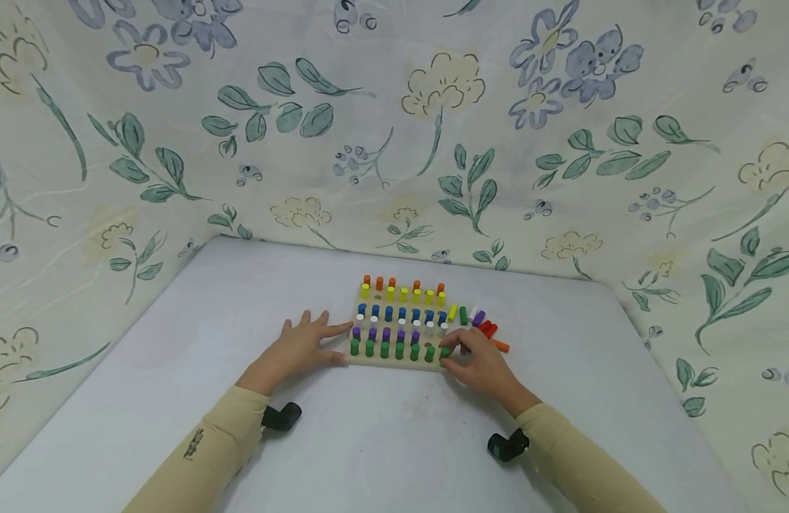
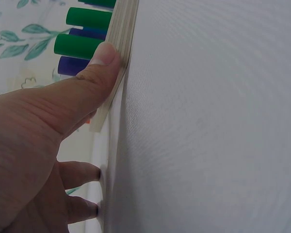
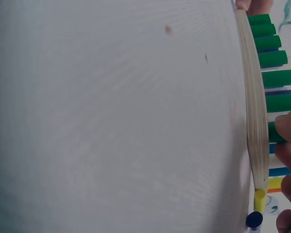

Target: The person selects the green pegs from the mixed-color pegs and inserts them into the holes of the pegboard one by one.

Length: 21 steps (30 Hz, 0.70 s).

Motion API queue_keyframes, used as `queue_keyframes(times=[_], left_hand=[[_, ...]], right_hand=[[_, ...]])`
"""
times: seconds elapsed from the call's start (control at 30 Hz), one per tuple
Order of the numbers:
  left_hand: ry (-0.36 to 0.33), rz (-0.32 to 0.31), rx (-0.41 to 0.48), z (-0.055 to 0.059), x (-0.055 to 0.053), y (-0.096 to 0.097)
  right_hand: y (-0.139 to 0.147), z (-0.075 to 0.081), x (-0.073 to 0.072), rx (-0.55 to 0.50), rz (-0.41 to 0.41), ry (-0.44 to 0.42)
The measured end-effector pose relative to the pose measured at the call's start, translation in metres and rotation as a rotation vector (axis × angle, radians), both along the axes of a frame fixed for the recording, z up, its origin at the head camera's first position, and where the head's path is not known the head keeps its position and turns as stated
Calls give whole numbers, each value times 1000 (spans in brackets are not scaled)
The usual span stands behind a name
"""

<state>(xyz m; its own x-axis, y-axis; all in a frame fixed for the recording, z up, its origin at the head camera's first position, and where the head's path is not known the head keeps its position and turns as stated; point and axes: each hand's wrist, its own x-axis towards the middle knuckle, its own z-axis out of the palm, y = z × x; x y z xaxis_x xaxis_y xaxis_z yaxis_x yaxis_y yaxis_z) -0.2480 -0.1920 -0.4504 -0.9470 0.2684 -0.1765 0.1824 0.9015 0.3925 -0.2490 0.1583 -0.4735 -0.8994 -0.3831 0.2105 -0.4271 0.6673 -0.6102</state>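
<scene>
A wooden pegboard (image 1: 397, 363) carries rows of coloured pegs: orange at the back, then yellow, blue, white, purple and green in front. My left hand (image 1: 298, 353) rests with spread fingers at the board's left side. In the left wrist view its thumb (image 2: 104, 60) presses the board's edge beside a green peg (image 2: 77, 46). At the front right corner, my right hand (image 1: 481, 362) pinches the last green peg (image 3: 275, 132) of the front row between thumb and finger. That peg stands at the board, partly covered by the fingertips; whether it is fully seated I cannot tell.
Loose pegs lie right of the board, among them a yellow peg (image 1: 452, 313), a green peg (image 1: 463, 315), a purple peg (image 1: 478, 318), red ones and an orange peg (image 1: 500, 345). A white cloth (image 1: 382, 442) covers the table; a flowered curtain (image 1: 382, 142) hangs behind.
</scene>
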Motion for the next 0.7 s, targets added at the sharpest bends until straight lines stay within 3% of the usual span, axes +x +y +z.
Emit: queue_keyframes(times=[0.7], left_hand=[[6, -6, -23, -3, -3, 0]], right_hand=[[8, 1, 0, -1, -35, -55]])
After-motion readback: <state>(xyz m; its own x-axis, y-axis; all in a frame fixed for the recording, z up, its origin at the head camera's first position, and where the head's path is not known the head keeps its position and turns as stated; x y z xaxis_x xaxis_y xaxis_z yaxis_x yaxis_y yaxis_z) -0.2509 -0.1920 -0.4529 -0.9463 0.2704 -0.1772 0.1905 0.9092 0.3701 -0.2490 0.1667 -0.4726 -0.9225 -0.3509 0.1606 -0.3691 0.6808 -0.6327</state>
